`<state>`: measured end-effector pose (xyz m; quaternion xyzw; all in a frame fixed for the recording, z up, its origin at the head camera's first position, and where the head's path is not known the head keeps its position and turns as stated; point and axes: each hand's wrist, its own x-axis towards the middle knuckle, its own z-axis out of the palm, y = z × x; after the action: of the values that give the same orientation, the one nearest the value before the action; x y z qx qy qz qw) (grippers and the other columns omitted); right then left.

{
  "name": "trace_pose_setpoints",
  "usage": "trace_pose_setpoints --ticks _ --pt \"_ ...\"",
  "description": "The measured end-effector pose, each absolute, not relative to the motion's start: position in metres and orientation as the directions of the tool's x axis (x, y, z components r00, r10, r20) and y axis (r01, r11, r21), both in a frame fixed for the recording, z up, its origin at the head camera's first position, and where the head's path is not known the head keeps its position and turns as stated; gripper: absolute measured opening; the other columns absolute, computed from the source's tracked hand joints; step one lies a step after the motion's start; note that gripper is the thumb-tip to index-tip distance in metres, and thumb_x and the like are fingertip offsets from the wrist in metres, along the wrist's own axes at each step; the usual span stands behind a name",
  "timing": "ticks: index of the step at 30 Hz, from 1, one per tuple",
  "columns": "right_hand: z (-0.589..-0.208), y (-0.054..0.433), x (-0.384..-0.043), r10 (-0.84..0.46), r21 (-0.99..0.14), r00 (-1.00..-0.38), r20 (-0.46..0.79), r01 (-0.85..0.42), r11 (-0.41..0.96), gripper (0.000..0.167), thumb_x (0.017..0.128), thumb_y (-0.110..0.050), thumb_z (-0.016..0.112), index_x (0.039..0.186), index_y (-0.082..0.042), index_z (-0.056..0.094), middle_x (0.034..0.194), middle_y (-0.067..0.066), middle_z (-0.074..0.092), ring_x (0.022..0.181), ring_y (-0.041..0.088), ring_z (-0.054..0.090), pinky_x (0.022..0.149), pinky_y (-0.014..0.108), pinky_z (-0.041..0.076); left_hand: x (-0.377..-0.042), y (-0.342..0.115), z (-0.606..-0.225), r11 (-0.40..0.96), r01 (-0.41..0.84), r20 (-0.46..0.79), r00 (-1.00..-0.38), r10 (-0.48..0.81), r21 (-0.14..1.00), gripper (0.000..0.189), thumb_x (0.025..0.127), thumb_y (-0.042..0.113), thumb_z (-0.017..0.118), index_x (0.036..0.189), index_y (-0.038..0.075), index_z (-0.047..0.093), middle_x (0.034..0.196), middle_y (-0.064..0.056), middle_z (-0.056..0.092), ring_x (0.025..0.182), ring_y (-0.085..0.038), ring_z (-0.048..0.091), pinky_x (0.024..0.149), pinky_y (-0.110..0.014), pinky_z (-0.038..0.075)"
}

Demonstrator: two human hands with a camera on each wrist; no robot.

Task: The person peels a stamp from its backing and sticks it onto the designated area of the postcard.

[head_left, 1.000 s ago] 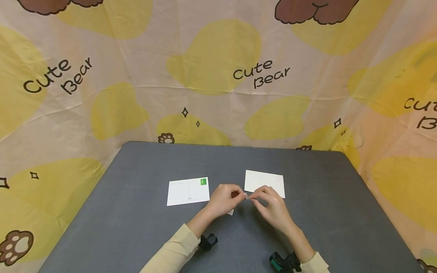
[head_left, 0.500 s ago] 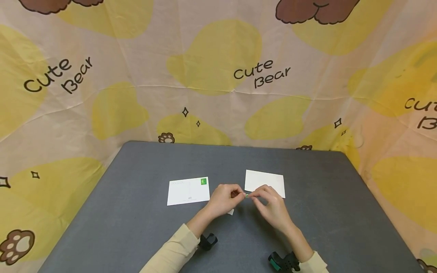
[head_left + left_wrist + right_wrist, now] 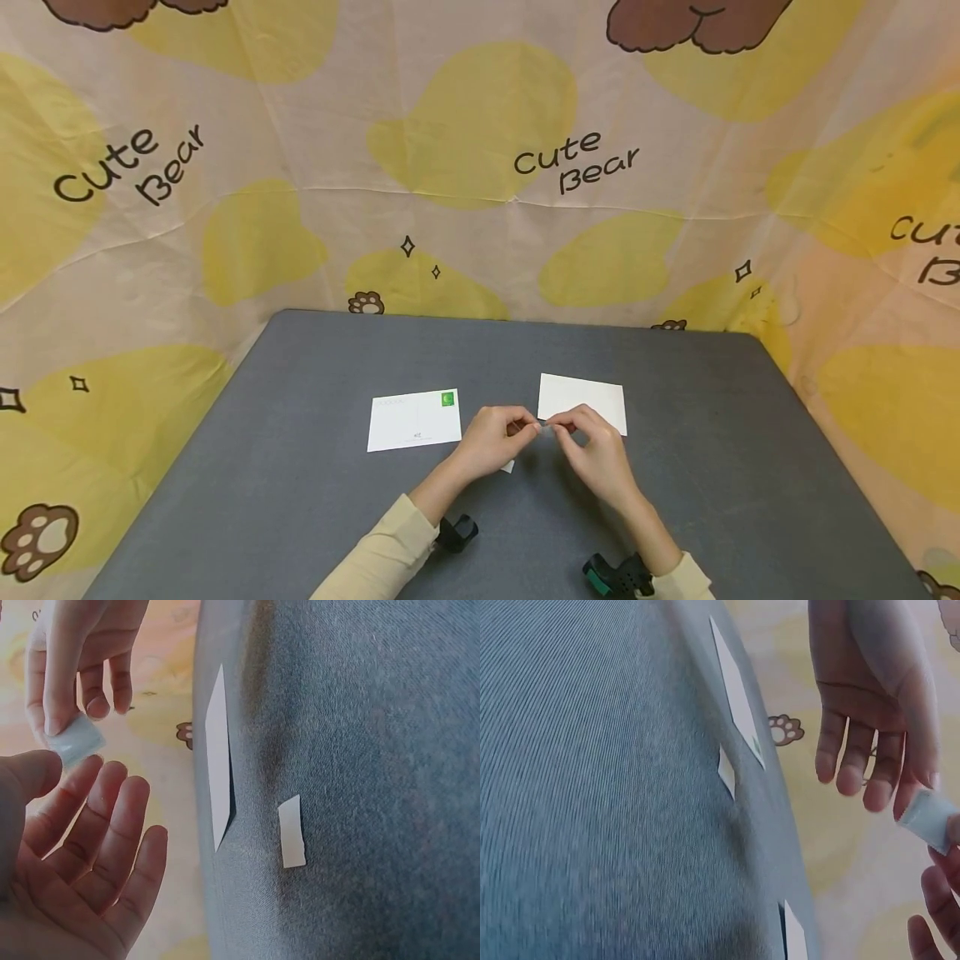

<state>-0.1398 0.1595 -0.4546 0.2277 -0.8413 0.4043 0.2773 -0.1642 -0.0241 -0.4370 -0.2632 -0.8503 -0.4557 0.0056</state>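
Above the table's middle, my left hand [image 3: 495, 437] pinches one edge of a small postage stamp [image 3: 77, 741] between thumb and index finger. Opposite it, my right hand [image 3: 600, 454] pinches the other edge. A pale, plain side of the stamp with a toothed edge shows in the right wrist view; in the head view it is tiny between the fingertips. To the left lies a white postcard [image 3: 414, 421] with a green stamp in its top right corner. Behind my right hand is a blank white card [image 3: 582, 400], partly covered by the fingers.
A small white slip of paper [image 3: 292, 832] lies on the grey table [image 3: 322, 500], mostly hidden under my left hand in the head view. Black wrist devices [image 3: 618, 577] sit below both wrists. A patterned cloth [image 3: 465, 125] hangs behind the table's far edge.
Green showed on the stamp half a second ago; now it looks pale between the fingers. My right fingers have shifted their pinch and the right wrist has moved slightly left. Both cards stay put.
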Motion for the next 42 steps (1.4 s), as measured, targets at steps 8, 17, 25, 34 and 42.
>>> trace_pose_setpoints --ticks 8,17,25,34,42 --pt "-0.455 0.151 -0.141 -0.057 -0.604 -0.754 0.654 -0.566 0.561 0.017 0.077 0.004 0.068 0.086 -0.010 0.067 0.080 -0.002 0.065 0.071 0.007 0.058 0.066 0.015 0.047 -0.159 -0.021 -0.441 0.392 0.404 0.239 -0.882 0.406 0.826 0.006 0.085 0.014 0.065 0.083 0.010 0.069 0.074 0.002 0.066 0.062 -0.001 0.056 0.056 -0.017 0.047" --pt "-0.455 0.142 -0.137 0.082 -0.733 -0.832 0.549 -0.432 0.525 0.014 0.079 0.003 0.065 0.085 -0.009 0.065 0.074 -0.002 0.065 0.066 0.006 0.058 0.062 0.026 0.051 -0.157 -0.022 -0.445 0.358 0.389 0.270 -0.902 0.338 0.849 0.005 0.083 0.013 0.066 0.083 0.009 0.069 0.074 0.002 0.066 0.062 -0.001 0.056 0.057 -0.018 0.049" --pt "-0.452 0.137 -0.136 0.141 -0.789 -0.858 0.494 -0.375 0.486 0.010 0.081 0.001 0.065 0.085 -0.008 0.065 0.072 -0.002 0.064 0.064 0.004 0.056 0.061 0.018 0.048 -0.152 -0.023 -0.445 0.317 0.348 0.255 -0.919 0.301 0.882 0.005 0.084 0.012 0.065 0.082 0.011 0.068 0.073 0.002 0.066 0.061 -0.003 0.056 0.055 -0.019 0.047" --pt "-0.446 0.130 -0.131 0.183 -0.849 -0.890 0.417 -0.309 0.428 0.007 0.084 -0.002 0.064 0.088 -0.008 0.065 0.072 0.000 0.064 0.063 0.005 0.055 0.062 0.020 0.047 -0.146 -0.022 -0.436 0.257 0.280 0.212 -0.941 0.263 0.925 0.005 0.084 0.007 0.064 0.085 0.006 0.069 0.076 -0.007 0.069 0.062 -0.008 0.058 0.054 -0.018 0.046" --pt "-0.448 0.125 -0.129 0.208 -0.863 -0.905 0.372 -0.255 0.436 0.009 0.083 -0.002 0.062 0.089 -0.008 0.064 0.072 0.000 0.062 0.062 0.005 0.054 0.061 0.020 0.045 -0.130 -0.022 -0.411 0.220 0.300 0.246 -0.938 0.244 0.928 0.007 0.084 -0.001 0.059 0.082 -0.002 0.066 0.076 -0.015 0.068 0.067 -0.027 0.065 0.055 -0.018 0.048"
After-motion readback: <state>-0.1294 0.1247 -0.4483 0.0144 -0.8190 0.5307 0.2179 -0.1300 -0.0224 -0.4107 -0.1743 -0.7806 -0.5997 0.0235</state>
